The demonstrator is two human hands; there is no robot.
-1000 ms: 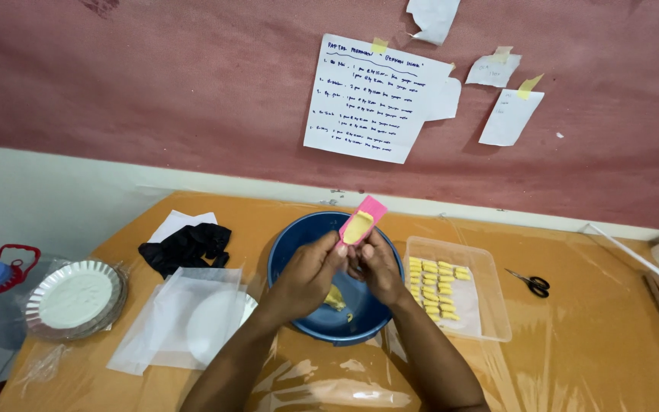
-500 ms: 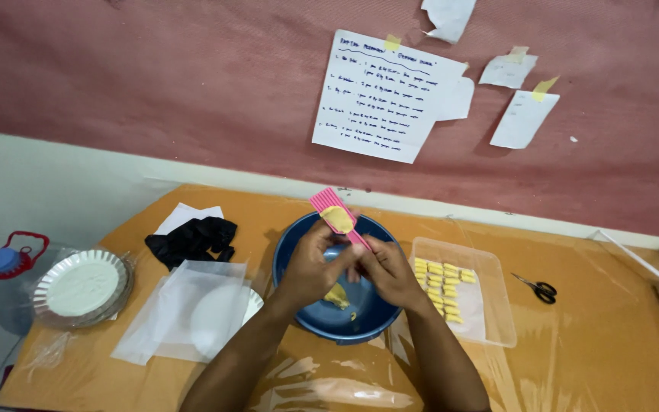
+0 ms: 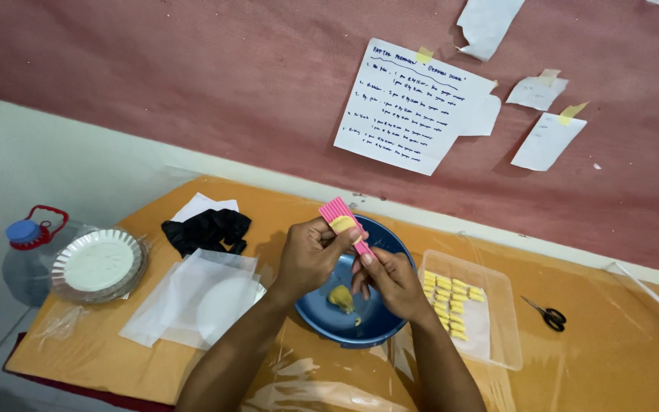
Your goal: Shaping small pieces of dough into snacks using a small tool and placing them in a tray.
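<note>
Left hand (image 3: 310,255) raised over blue bowl (image 3: 379,324), fingers closed around pink ridged board (image 3: 342,220); board tilted, upper end pointing away from the body. Small yellow dough piece (image 3: 342,223) lying on ridged face of board, under left thumb. Right hand (image 3: 390,278) just beside, fingers pinched on lower end of same board, touching left hand. Both hands held above the bowl's near half.

Inside bowl: 1 lump of yellow dough (image 3: 341,297) on the bottom, plus a small scrap near front wall.

Right of bowl, touching or nearly so: clear rectangular tray (image 3: 497,336) holding rows of small shaped yellow pieces (image 3: 448,301).

Further right on orange tabletop (image 3: 612,358): scissors (image 3: 547,313), well apart from tray.

Left of bowl: white sheets under clear plastic (image 3: 192,294); black glove (image 3: 207,229) behind them; stack of foil pie tins (image 3: 99,263) at left edge, beside water jug with blue cap (image 3: 24,244).

Handwritten paper notes (image 3: 413,107) taped to red wall above.
</note>
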